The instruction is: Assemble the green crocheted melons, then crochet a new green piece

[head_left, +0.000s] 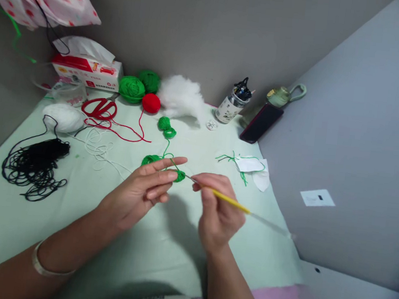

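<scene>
My left hand point(145, 189) pinches a small green crochet piece point(179, 176) between thumb and fingers, with green yarn running over the forefinger. My right hand point(216, 208) grips a yellow-handled crochet hook point(231, 201), whose metal tip points into the green piece. The green strand trails back to small green yarn bundles point(166, 127) on the pale green cloth point(71, 212).
At the back lie green yarn balls point(132, 88), a red ball point(151, 102), white stuffing point(181, 97), red scissors point(100, 107) and a tissue box point(86, 71). Black yarn point(36, 163) lies left, a jar point(230, 106) and a phone point(261, 122) right. Grey walls enclose the corner.
</scene>
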A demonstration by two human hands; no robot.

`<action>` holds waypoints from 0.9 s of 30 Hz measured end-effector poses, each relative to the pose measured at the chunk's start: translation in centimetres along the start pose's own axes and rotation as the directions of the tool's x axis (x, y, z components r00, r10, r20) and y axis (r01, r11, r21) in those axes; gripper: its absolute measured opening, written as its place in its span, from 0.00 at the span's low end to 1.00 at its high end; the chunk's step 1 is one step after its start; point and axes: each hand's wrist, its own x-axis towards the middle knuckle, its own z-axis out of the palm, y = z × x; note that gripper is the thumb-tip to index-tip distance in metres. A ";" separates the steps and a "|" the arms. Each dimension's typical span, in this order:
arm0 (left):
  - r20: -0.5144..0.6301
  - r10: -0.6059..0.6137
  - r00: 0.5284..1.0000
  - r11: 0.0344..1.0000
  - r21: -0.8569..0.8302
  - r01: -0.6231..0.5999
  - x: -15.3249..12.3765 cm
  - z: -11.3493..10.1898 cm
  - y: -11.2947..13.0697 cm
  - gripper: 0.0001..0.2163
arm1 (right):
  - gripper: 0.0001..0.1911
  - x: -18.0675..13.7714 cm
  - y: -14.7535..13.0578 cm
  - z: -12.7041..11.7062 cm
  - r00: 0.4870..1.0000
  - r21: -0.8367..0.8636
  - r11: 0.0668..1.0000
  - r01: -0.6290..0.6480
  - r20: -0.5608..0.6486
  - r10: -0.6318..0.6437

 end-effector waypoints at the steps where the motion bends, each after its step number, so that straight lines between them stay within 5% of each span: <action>1: 0.005 0.028 1.000 1.000 0.004 -0.028 0.0 0.0 0.1 0.16 | 0.11 0.2 0.0 0.0 0.995 0.122 0.988 -0.097 -0.027 0.101; 4: 0.038 0.078 0.996 0.996 0.051 -0.079 -0.2 0.2 0.0 0.15 | 0.09 0.7 0.1 0.3 0.962 0.357 0.898 -0.259 0.014 0.272; 12: 0.001 0.178 0.984 0.969 0.172 -0.176 0.0 -0.1 -0.2 0.14 | 0.08 0.6 -0.1 0.4 0.978 0.255 0.947 -0.194 -0.020 0.206; 19: 0.047 0.163 0.985 0.970 0.172 -0.169 0.0 -0.1 -0.4 0.13 | 0.08 1.0 0.3 0.1 0.928 0.506 0.789 -0.349 0.068 0.367; 22: 0.089 0.151 0.985 0.969 0.182 -0.165 -0.1 -0.1 -0.7 0.13 | 0.07 0.9 0.3 0.4 0.950 0.437 0.847 -0.302 0.067 0.304; 27: -0.004 0.212 0.977 0.957 0.202 -0.207 -0.1 0.0 -1.0 0.15 | 0.11 0.3 0.1 0.6 0.985 0.232 0.957 -0.172 0.049 0.165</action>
